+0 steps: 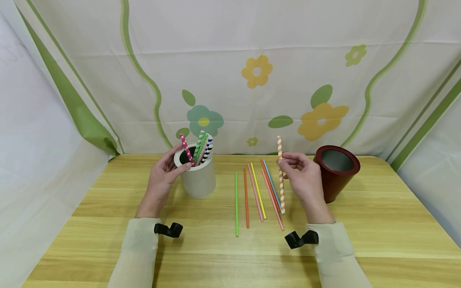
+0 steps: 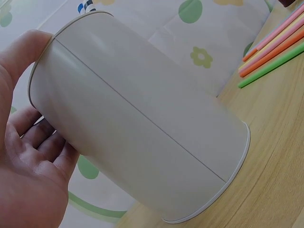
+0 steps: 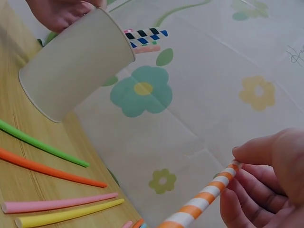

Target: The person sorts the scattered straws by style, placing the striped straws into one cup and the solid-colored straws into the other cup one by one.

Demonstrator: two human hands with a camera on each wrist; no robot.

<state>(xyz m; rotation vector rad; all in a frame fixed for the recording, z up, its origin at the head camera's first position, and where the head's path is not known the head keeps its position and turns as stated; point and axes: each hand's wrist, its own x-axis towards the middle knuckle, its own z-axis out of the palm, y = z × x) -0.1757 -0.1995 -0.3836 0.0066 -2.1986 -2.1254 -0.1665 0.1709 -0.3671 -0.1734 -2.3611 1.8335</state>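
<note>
My left hand [image 1: 162,179] grips the white canister [image 1: 199,183] near its rim, thumb at the front edge and fingers around the left side. Patterned paper straws [image 1: 201,147] stand inside it: pink dotted, green, and dark striped ones. In the left wrist view the canister [image 2: 137,114] fills the middle, hiding most of its contents. Between thumb and fingers my right hand [image 1: 304,176] pinches an orange-and-white striped paper straw [image 1: 280,154], held nearly upright. Its striped length [image 3: 206,195] runs toward the camera in the right wrist view.
Several thin plain straws, including a green one [image 1: 236,206] and a yellow one [image 1: 258,191], lie on the wooden table [image 1: 216,260] between the hands. A dark red canister [image 1: 335,182] stands just right of my right hand. A flowered curtain [image 1: 223,80] hangs behind.
</note>
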